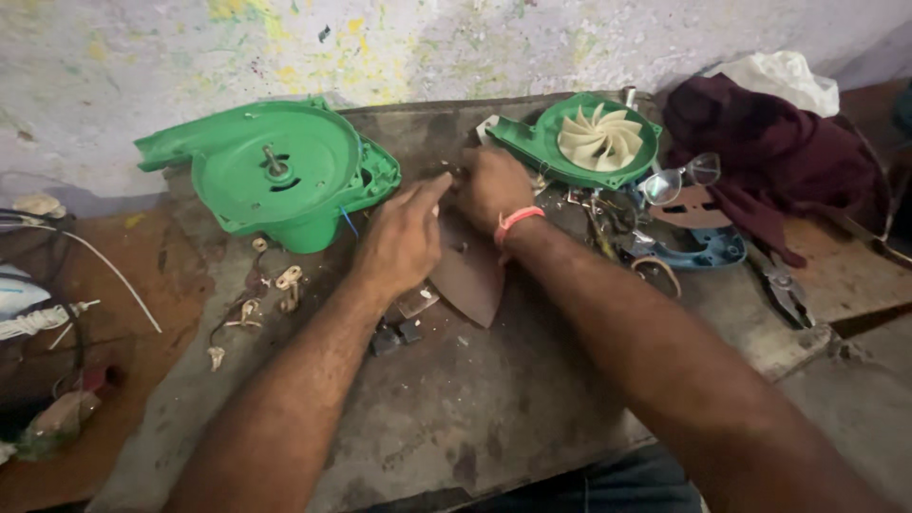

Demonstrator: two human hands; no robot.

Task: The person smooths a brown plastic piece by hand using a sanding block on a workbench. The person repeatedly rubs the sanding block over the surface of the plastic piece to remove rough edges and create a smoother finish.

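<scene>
2 hands (446, 214) between green housings (275, 176), perhaps touching.

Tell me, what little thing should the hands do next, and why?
Probably pinch up one of the small bits lying by the fingertips. Both the left hand and the right hand meet over the worn bench, between the green housing and the fan half. What they touch is too small and blurred to tell.

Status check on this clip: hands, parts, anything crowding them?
Left hand and right hand together over small parts, grip hidden. Green housing left, fan half right. Dark metal plate, spectacles, pliers close by.
</scene>
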